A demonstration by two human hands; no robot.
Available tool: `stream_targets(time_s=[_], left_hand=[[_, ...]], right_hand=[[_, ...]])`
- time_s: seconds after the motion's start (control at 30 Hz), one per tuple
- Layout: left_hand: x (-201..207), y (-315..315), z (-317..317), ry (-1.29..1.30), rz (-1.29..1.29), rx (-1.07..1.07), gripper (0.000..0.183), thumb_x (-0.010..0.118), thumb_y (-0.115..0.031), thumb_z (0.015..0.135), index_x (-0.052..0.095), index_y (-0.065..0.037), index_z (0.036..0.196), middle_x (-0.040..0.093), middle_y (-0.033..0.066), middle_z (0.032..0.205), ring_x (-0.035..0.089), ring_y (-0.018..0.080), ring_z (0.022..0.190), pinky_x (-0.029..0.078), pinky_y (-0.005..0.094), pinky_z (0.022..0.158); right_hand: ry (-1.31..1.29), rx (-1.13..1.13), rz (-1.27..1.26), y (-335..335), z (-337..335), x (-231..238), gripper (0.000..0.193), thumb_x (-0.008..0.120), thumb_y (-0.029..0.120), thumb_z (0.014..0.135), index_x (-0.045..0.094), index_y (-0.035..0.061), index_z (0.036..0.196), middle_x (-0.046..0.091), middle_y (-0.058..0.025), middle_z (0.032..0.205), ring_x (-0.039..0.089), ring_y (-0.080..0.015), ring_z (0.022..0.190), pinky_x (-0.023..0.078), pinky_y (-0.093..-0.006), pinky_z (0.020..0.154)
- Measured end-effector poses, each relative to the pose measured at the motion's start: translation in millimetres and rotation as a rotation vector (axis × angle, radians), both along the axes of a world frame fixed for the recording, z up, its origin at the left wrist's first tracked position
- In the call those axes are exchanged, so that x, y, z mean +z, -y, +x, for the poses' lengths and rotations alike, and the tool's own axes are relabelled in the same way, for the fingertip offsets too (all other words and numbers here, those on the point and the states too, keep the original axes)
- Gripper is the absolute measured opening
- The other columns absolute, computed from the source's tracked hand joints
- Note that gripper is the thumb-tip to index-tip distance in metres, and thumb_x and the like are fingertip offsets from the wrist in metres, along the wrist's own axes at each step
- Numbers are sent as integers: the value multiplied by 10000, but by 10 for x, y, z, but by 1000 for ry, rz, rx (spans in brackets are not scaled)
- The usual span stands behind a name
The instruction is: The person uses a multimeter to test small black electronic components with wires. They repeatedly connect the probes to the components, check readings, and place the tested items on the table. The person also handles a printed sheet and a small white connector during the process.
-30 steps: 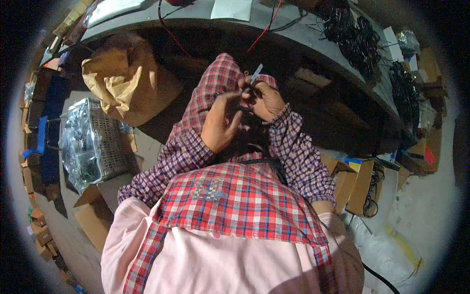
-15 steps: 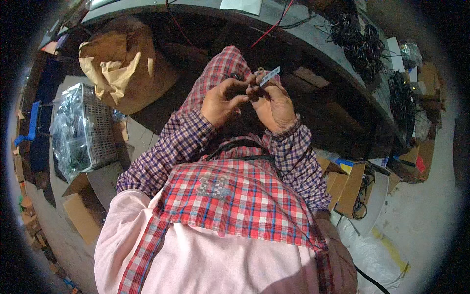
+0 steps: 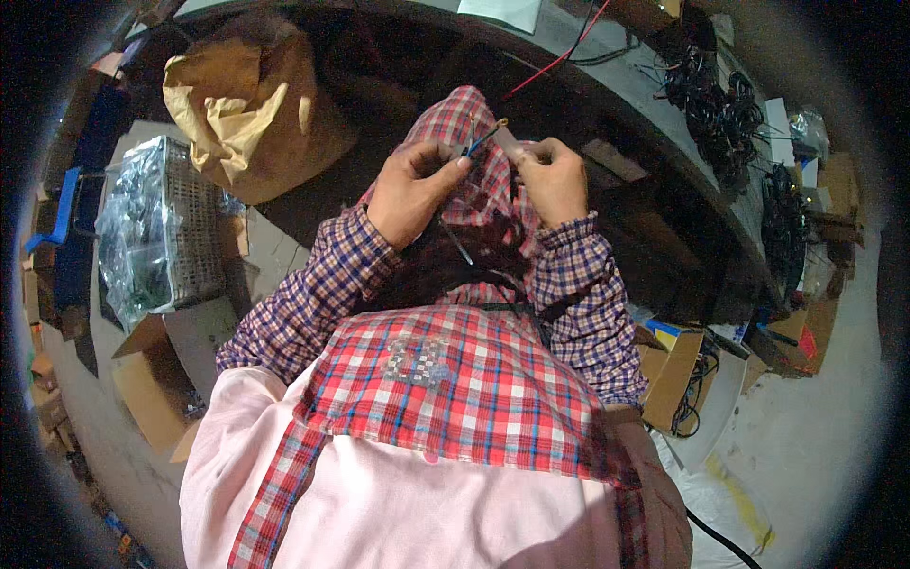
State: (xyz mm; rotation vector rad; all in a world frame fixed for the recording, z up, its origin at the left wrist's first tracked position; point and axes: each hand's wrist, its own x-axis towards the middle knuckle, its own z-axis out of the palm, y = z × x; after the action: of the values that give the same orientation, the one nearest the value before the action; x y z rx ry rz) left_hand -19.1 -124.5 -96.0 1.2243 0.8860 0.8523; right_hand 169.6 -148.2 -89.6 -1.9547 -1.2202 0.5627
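Over my lap, my left hand (image 3: 415, 192) is closed, thumb against fingers, on a thin dark cable (image 3: 485, 138). Short wire ends stick up from this grip, one bluish, with small brass-coloured tips. A dark length with a pale tip (image 3: 459, 245) hangs below the same hand; whether it is the same cable I cannot tell. To the right, my right hand (image 3: 555, 182) pinches a small pale strip (image 3: 508, 144), like a label or tag, its upper end beside the wire tips. Behind both hands lies the red checked cloth (image 3: 455, 114) over my legs.
A dark workbench (image 3: 607, 85) curves across the front, with bundles of black cables (image 3: 706, 104) on its right. On the left stand a brown paper sack (image 3: 242, 114), a plastic-lined grey basket (image 3: 194, 228) and an opened carton (image 3: 152, 389). Another carton (image 3: 673, 384) sits at right.
My hands have moved apart, the right one outward. The pale strip has turned and stands more upright. Wire ends now show clearly above my left hand, and a dark length hangs below it.
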Motion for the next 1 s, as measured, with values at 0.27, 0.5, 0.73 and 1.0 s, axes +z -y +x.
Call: stream_targets(time_s=[0.27,0.5,0.73,1.0], left_hand=[[-90,92,10,-57,-136,-38,186,672,-171,859,633,10,841,599,-14,721,499,47,644,392,212,568],[-114,35,-4,-61,-207,-82,261,709,-171,830,631,36,967,648,40,866,576,88,764,459,228,697],[-129,51,6,37,-394,-69,332,718,-149,819,609,61,1051,650,76,941,610,127,821,492,244,755],[-196,22,-8,72,-423,-78,261,714,-157,812,638,34,973,661,68,869,613,128,766,494,240,711]], right_hand=[[-287,90,-39,164,-282,34,263,731,209,751,623,-30,728,610,-66,606,548,-111,545,435,-287,501],[-411,139,-96,200,-207,-39,250,715,199,766,626,-34,749,606,-45,614,546,-86,526,432,-246,477],[-536,192,-48,234,-112,-156,122,627,91,761,639,-29,778,618,-34,653,539,-65,563,425,-228,500],[-538,300,-80,268,-53,-156,158,591,106,811,637,-40,851,634,-52,723,537,-68,620,429,-230,558]])
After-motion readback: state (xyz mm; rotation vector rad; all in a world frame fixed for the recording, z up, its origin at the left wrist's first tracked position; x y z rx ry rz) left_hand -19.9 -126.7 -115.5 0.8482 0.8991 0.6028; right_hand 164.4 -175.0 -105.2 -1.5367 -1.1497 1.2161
